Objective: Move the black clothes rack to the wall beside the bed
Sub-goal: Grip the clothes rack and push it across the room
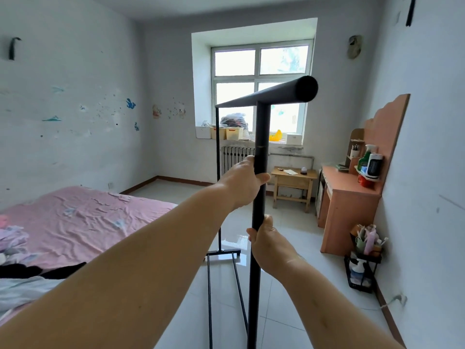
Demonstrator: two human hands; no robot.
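The black clothes rack point(262, 127) stands on the tiled floor right in front of me, its top bar running away toward the window and its far post and foot near the bed's corner. My left hand point(242, 181) is wrapped around the near upright post. Lower on the same post, my right hand point(268, 244) grips it too. The bed point(83, 222) with a pink sheet lies at the left, along the left wall point(70, 109), which has stickers on it.
A small wooden table point(293, 183) stands under the window by the radiator. An orange desk point(348, 207) with bottles lines the right wall, with a black basket point(362, 273) of items on the floor beside it. Clothes lie piled on the bed's near end.
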